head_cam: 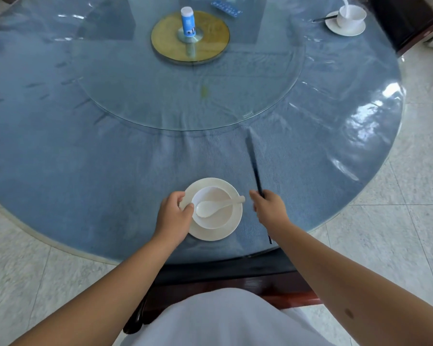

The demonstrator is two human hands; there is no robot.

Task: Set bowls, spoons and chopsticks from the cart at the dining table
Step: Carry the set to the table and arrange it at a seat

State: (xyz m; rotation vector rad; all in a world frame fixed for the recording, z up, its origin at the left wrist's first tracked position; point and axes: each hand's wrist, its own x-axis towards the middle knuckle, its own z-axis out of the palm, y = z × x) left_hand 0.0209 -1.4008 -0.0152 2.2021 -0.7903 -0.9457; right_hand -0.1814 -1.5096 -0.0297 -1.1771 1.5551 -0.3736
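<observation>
My left hand grips the saucer rim; bowl and spoon sit on it, near the tabletop edge. Right hand clasps chopsticks beside it. Risk: nudging the saucer could tip the spoon out.

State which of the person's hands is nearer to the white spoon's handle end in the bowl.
Right. The right hand, holding the chopsticks, sits just right of the spoon handle's end. The left hand grips the saucer rim on the opposite side.
</observation>
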